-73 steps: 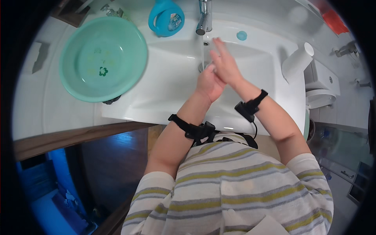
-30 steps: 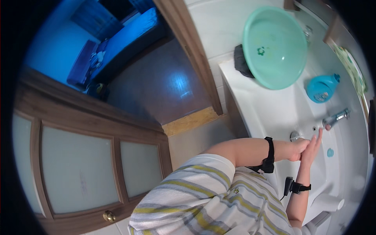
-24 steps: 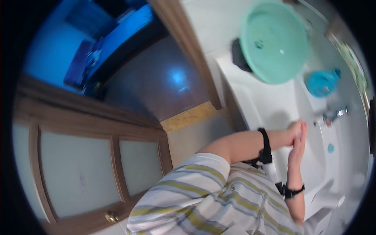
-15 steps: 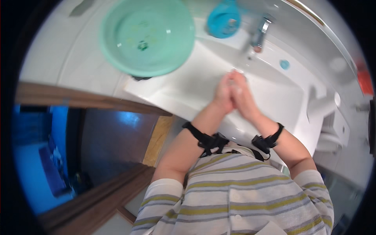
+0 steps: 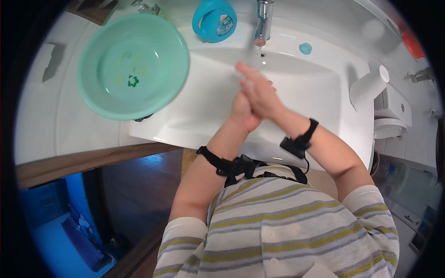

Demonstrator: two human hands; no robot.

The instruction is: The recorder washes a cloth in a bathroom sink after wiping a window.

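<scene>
Both of my hands are pressed together over the white sink (image 5: 306,102), just below the chrome tap (image 5: 263,23). My right hand (image 5: 265,96) lies across the left, its fingers stretched out toward the upper left. Underneath, my left hand (image 5: 242,111) shows its wrist and the base of its thumb; most of its fingers are hidden behind the right. No object shows between the palms. Below the spout, a faint streak may be running water. Each forearm wears a black strap with a small black device.
A green basin (image 5: 106,92) rests on the counter and overlaps the sink's left rim. Behind the sink stands a blue detergent bottle (image 5: 214,21), uncapped. A small turquoise cap (image 5: 305,48) lies right of the tap. A white cylinder (image 5: 369,86) leans at the sink's right edge.
My view has swung, so the sink, basin and bottle sit farther left and the tap higher. My right hand has turned across the left, its fingers now pointing to the upper left.
</scene>
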